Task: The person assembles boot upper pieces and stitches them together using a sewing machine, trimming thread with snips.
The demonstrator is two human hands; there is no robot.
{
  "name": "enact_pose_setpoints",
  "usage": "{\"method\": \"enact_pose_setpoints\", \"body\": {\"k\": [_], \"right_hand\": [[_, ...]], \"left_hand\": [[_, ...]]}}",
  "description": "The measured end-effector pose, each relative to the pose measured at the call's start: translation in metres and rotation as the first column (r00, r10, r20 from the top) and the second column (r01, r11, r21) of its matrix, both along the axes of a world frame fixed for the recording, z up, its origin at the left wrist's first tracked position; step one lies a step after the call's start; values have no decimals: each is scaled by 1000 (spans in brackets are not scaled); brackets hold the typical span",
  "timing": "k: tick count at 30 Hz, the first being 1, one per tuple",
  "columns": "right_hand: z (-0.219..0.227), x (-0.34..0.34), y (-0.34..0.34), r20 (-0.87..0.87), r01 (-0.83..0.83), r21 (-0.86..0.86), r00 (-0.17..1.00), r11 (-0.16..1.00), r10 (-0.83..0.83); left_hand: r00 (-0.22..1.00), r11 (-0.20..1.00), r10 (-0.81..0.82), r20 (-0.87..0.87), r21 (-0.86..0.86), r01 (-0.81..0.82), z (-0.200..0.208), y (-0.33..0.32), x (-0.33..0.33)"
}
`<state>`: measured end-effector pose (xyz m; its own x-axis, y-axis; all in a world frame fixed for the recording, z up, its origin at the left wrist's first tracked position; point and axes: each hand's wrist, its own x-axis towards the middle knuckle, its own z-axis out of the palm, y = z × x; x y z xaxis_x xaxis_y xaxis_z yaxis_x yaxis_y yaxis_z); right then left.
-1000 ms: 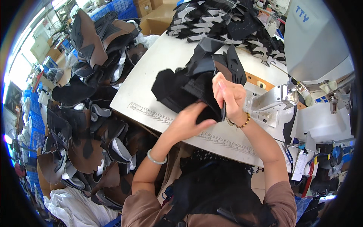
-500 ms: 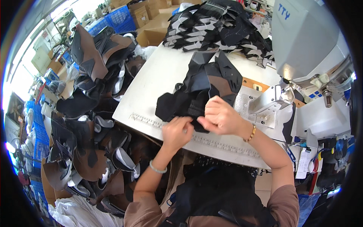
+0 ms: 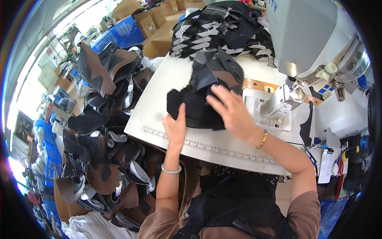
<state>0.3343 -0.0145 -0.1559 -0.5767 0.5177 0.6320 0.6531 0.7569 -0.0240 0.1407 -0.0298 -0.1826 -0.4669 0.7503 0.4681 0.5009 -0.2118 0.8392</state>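
A black and brown shoe upper (image 3: 217, 75) lies on the white sewing table, its black fabric part (image 3: 191, 109) spread toward me. My left hand (image 3: 174, 128) grips the near left edge of that fabric, the thumb on top and the other fingers partly hidden. Over the right side of the upper is my right hand (image 3: 234, 113), its fingers stretched out and a little blurred. To the right stands a sewing machine, its metal arm (image 3: 283, 101) beside the upper.
A heap of black and grey cut pieces (image 3: 215, 34) sits at the table's far end. Many brown and black uppers (image 3: 103, 175) are piled at my left. A ruler strip (image 3: 215, 150) runs along the table's near edge. A white thread-snipper-sized tag (image 3: 326, 166) hangs at right.
The black fabric, bunched between both hands before, now lies flatter. My right hand has opened from a closed grip, and my left hand has turned thumb-up at the left edge.
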Motion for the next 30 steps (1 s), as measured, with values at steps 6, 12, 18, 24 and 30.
{"method": "enact_pose_setpoints", "body": {"k": [6, 12, 18, 24, 30], "right_hand": [[10, 46, 28, -101, 252, 283, 967, 926, -232], [-12, 3, 20, -107, -333, -234, 943, 914, 316], [-29, -27, 82, -332, -97, -495, 939, 864, -85], [-90, -36, 113, -358, -56, -412, 928, 910, -105], [-74, -75, 132, -717, -549, -219, 652, 807, 248]], "left_hand": [[817, 996, 51, -574, 87, -1, 73, 20, -2], [785, 991, 36, -618, -76, -106, 105, 31, 15], [645, 999, 28, -764, 33, -4, 121, 27, 19], [836, 994, -88, -542, 4, 107, 112, 30, 23], [691, 961, 225, -687, 275, -39, 90, 28, 78]]}}
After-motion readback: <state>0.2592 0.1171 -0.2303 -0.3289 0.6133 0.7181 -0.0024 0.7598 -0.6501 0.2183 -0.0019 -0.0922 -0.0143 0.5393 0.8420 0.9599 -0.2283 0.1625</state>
